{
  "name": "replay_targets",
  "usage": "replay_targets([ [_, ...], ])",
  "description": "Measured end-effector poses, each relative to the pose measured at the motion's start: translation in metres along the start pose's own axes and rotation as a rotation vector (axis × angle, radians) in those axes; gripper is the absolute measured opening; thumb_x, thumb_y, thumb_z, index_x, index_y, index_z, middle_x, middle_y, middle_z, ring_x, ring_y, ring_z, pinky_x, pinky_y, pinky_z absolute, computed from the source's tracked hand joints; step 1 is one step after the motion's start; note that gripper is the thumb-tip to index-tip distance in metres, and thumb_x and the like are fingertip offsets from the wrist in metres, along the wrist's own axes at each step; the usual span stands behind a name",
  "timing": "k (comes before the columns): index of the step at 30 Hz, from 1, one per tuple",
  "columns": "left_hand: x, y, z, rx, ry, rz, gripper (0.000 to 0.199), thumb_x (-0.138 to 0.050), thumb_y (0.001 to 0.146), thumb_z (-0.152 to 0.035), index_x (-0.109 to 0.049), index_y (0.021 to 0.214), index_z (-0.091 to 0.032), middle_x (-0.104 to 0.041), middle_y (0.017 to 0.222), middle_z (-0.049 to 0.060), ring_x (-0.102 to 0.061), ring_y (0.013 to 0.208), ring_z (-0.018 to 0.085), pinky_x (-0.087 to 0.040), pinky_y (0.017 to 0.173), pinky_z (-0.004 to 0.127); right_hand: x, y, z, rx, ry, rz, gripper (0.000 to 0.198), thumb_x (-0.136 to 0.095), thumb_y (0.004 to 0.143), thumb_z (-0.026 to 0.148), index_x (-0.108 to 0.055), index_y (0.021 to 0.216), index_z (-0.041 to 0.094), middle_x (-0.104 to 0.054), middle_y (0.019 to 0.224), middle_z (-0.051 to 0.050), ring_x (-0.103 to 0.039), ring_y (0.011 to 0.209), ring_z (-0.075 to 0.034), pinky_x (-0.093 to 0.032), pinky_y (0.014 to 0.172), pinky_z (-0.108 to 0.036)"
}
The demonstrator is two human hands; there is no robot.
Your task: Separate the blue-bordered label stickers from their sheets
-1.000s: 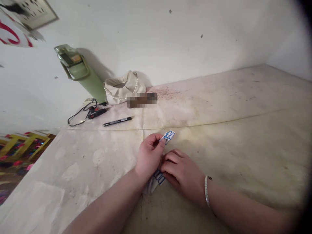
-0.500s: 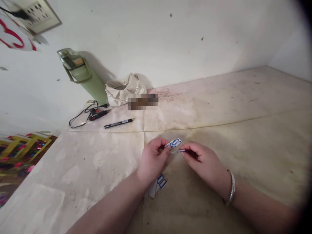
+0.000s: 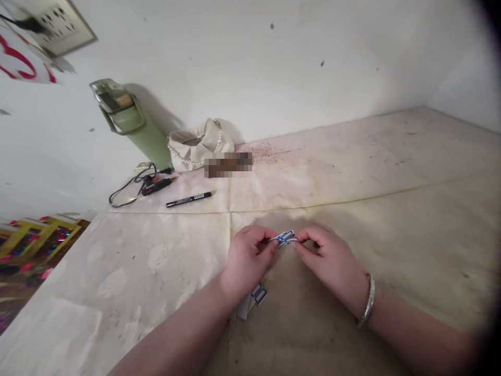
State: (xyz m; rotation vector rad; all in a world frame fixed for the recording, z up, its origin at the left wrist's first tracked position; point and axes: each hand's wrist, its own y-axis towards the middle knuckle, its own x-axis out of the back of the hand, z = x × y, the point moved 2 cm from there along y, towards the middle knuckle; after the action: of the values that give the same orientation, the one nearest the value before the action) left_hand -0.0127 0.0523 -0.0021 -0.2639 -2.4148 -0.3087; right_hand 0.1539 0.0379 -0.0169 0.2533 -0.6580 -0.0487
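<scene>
On the head view, I'm seeing the left hand (image 3: 250, 256) and the right hand (image 3: 334, 256) both pinching, fingertips closed on blue-outlined labels (image 3: 285, 237) overlapping over the bench (image 3: 376, 271), while loose labels (image 3: 258, 295) are lying by the left wrist. I'm reading this as an aligning or sorting step, the next move calling for a light, steady pinch.
</scene>
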Motion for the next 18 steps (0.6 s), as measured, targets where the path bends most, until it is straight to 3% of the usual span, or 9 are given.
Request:
replay_targets([
  [6,0.0009,-0.0013,-0.0010,0.063,-0.062,0.056,0.014,-0.052,0.085,-0.022,-0.065,0.086,-0.019,-0.064,0.076,0.002,-0.057,0.072,0.015,-0.043,0.064,0.024,-0.0001,0.0008,-0.0022,-0.021,0.001,-0.020,0.012,-0.056,0.079,0.025,-0.060,0.069,0.021,-0.058,0.069,-0.002,-0.055,0.071,-0.020,-0.043,0.065,-0.033],
  [11,-0.0015,-0.0027,0.0018,0.051,-0.107,0.112,0.016,-0.048,0.088,-0.026,-0.063,0.087,-0.019,-0.062,0.074,0.002,-0.056,0.069,0.015,-0.042,0.061,0.023,0.0003,0.0000,-0.0017,-0.052,0.110,0.010,0.012,-0.053,0.081,0.026,-0.061,0.072,0.022,-0.066,0.082,-0.003,-0.060,0.079,-0.020,-0.046,0.072,-0.034],
  [14,-0.0023,-0.0028,0.0019,0.052,-0.125,0.154,0.019,-0.046,0.089,-0.027,-0.064,0.092,-0.020,-0.065,0.081,0.003,-0.058,0.075,0.016,-0.044,0.066,0.024,0.0006,-0.0005,-0.0013,-0.125,0.116,0.061,0.015,-0.052,0.082,0.029,-0.062,0.074,0.022,-0.068,0.076,-0.001,-0.061,0.071,-0.019,-0.045,0.065,-0.032],
  [18,-0.0013,-0.0028,-0.0015,0.029,-0.173,0.195,0.025,-0.041,0.092,-0.027,-0.065,0.097,-0.021,-0.068,0.090,0.004,-0.060,0.083,0.017,-0.045,0.074,0.027,0.0011,0.0007,0.0010,-0.103,0.104,0.074,0.017,-0.050,0.082,0.030,-0.061,0.071,0.021,-0.066,0.069,-0.001,-0.059,0.065,-0.018,-0.044,0.060,-0.030],
])
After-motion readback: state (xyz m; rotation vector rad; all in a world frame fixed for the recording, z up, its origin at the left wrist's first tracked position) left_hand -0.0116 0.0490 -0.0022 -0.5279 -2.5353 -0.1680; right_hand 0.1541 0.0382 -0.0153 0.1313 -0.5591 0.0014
